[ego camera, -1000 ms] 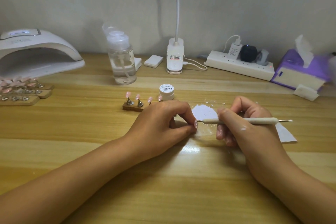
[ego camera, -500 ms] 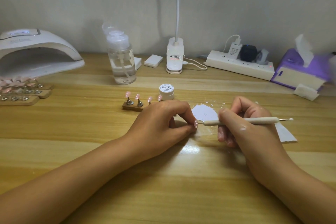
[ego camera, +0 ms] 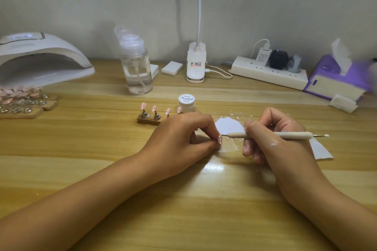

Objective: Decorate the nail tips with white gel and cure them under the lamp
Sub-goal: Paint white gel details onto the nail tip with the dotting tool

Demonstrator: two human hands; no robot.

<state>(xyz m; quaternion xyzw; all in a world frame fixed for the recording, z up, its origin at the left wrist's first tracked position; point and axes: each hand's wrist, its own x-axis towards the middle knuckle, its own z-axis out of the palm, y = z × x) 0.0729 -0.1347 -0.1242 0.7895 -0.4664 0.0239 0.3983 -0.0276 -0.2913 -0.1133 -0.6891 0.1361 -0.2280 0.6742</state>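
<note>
Head camera: left hand [ego camera: 183, 138] pinched a pink nail tip [ego camera: 220, 140] while the right hand [ego camera: 271, 138] gripped a dotting tool [ego camera: 285, 135], its point at the tip.
Forearms rested on the surface [ego camera: 183, 210], likely for steadiness; gel pot [ego camera: 186, 103] stood just behind, curing lamp [ego camera: 40, 57] well apart.

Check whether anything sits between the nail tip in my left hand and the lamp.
Yes. The small stand of pink tips sits roughly on the straight line from the nail tip to the lamp, and racks lie in front of its mouth. Lifting over them looks clear.
</note>
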